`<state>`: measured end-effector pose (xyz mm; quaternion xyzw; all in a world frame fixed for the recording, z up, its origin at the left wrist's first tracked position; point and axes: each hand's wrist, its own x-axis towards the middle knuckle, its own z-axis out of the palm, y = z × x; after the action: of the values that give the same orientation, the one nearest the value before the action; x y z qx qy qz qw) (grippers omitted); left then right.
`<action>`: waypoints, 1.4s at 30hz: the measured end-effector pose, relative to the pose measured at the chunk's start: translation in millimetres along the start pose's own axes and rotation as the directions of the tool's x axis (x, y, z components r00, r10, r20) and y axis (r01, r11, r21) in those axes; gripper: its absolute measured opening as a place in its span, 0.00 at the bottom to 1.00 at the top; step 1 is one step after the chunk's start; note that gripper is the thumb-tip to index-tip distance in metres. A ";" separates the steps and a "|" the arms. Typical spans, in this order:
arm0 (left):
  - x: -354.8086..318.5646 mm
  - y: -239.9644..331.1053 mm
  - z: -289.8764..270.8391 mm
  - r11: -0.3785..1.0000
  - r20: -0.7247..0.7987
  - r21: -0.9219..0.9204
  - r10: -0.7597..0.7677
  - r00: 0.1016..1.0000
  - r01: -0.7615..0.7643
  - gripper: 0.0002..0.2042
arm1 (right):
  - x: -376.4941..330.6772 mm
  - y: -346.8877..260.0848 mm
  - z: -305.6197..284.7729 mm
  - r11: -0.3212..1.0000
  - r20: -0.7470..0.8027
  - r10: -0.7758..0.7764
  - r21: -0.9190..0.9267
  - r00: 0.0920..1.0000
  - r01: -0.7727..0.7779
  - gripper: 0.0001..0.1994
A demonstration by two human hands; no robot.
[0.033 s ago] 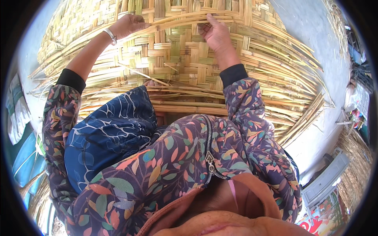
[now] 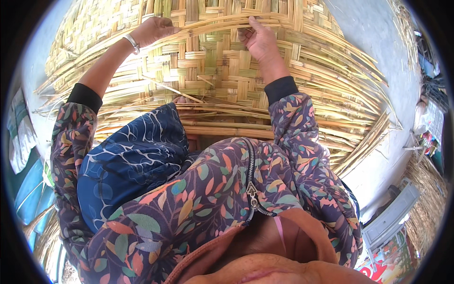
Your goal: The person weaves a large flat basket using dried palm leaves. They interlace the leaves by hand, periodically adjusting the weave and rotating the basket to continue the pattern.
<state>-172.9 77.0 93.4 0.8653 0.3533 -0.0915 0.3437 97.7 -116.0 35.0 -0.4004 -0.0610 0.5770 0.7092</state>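
A large woven mat of flat yellow-green split-cane strips spreads in front of me, with loose strip ends along both sides. My left hand, with a silver bangle at the wrist, pinches a long cane strip near the mat's far part. The strip runs across, slightly bowed, to my right hand. There the fingers are closed round it, one digit lying over the top and the others partly hidden beneath. The strip lies over the woven part.
Unwoven strips fan out at the right over a pale floor. My blue-patterned knee is close to the near edge. A grey plastic stool or chair and dry straw are at the far right. Blue sheeting shows at left.
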 end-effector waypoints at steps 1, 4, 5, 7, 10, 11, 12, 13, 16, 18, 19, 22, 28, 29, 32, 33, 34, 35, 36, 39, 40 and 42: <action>-2.8 -15.5 5.1 0.998 -0.036 0.030 0.052 0.998 -0.050 0.27 | 2.6 1.4 0.4 1.000 -0.002 0.028 0.000 1.000 -0.028 0.08; -12.4 -19.9 7.0 0.993 -0.041 0.069 0.098 0.994 -0.096 0.25 | 3.6 3.7 8.3 0.996 0.004 0.084 -0.031 0.996 -0.084 0.09; -14.8 -3.0 4.2 0.997 0.017 0.047 0.055 0.998 -0.056 0.24 | 3.9 2.5 3.8 0.994 -0.007 0.098 -0.047 0.995 -0.098 0.09; -23.6 11.8 -3.6 1.000 0.108 0.001 -0.013 0.994 0.013 0.21 | 10.6 5.5 1.6 0.987 -0.001 0.145 -0.065 0.989 -0.144 0.09; -35.1 8.8 -10.0 0.995 0.198 -0.031 -0.089 0.976 0.097 0.15 | 19.0 13.1 5.5 0.983 -0.036 0.170 -0.062 0.985 -0.172 0.09; -36.7 -0.1 -9.6 0.998 0.177 -0.022 -0.054 0.983 0.059 0.15 | 20.6 15.9 7.9 0.981 -0.036 0.184 -0.053 0.982 -0.186 0.10; -39.1 -10.7 -9.2 1.000 0.156 -0.011 -0.020 0.988 0.022 0.15 | 22.1 18.9 10.4 0.979 -0.035 0.198 -0.043 0.979 -0.200 0.10; -43.2 -20.0 -9.2 1.000 0.135 0.001 0.015 0.991 -0.015 0.15 | 23.8 22.5 13.6 0.976 -0.034 0.213 -0.033 0.976 -0.214 0.10; -48.3 -33.8 -3.9 0.997 0.157 0.081 -0.008 0.988 -0.004 0.16 | 23.1 29.2 22.6 0.980 0.024 0.194 -0.046 0.981 -0.193 0.10; -47.9 -8.8 -12.0 0.992 0.238 0.104 -0.088 0.967 0.065 0.17 | 21.5 31.3 26.4 0.985 0.060 0.169 -0.048 0.984 -0.166 0.10; -41.7 -7.2 -6.7 0.999 0.225 0.026 -0.039 0.973 0.034 0.19 | 20.5 32.5 28.8 0.987 0.078 0.155 -0.048 0.985 -0.151 0.10; -43.6 -2.1 -4.2 0.978 0.166 -0.205 -0.008 0.986 0.042 0.23 | 17.0 54.7 60.0 0.996 0.129 0.085 -0.040 0.988 -0.080 0.10; -28.1 -1.7 -22.1 0.957 0.092 -0.137 -0.244 0.965 0.255 0.20 | 24.4 76.6 91.4 0.988 0.085 0.154 0.004 0.984 -0.155 0.12; -24.4 -6.4 -25.8 0.956 0.105 -0.106 -0.262 0.959 0.273 0.19 | 29.2 78.8 90.4 0.983 0.091 0.179 0.029 0.980 -0.182 0.13; -11.3 -47.3 -37.8 0.982 -0.059 0.189 -0.015 0.998 0.026 0.13 | 45.1 83.5 91.8 0.960 0.100 0.239 0.122 0.966 -0.250 0.15; -7.1 -73.6 -39.8 0.961 -0.128 0.265 0.112 0.985 -0.075 0.12 | 50.7 81.8 92.7 0.952 0.088 0.247 0.166 0.965 -0.259 0.16; -3.2 -76.1 -45.9 0.964 -0.122 0.266 0.013 0.992 0.020 0.11 | 54.6 79.6 91.3 0.945 0.068 0.245 0.208 0.967 -0.254 0.17; -9.9 -46.9 -60.4 0.972 -0.068 0.165 -0.161 0.985 0.170 0.10 | 55.0 77.4 89.5 0.955 0.062 0.226 0.185 0.972 -0.234 0.16; -4.1 -52.2 -61.9 0.970 -0.079 0.222 -0.085 0.993 0.100 0.10 | 54.3 75.2 87.9 0.963 0.056 0.208 0.161 0.977 -0.214 0.16; 13.6 -59.8 -59.1 0.895 -0.087 0.438 -0.054 0.995 0.087 0.10 | 52.7 76.7 94.5 0.988 -0.018 0.128 0.090 0.992 -0.126 0.17; 14.1 -62.0 -61.2 0.849 -0.096 0.515 -0.082 0.992 0.120 0.10 | 51.1 79.5 103.6 0.993 -0.070 0.108 0.048 0.992 -0.104 0.17; 5.1 -59.8 -63.3 0.890 -0.121 0.416 -0.152 0.981 0.190 0.11 | 40.0 73.7 126.1 0.994 -0.161 0.097 -0.041 0.982 -0.105 0.13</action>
<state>-214.8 152.4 107.0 0.8879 0.4139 -0.1592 0.1221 -15.1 -17.6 57.6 -0.4650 0.0015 0.5768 0.6716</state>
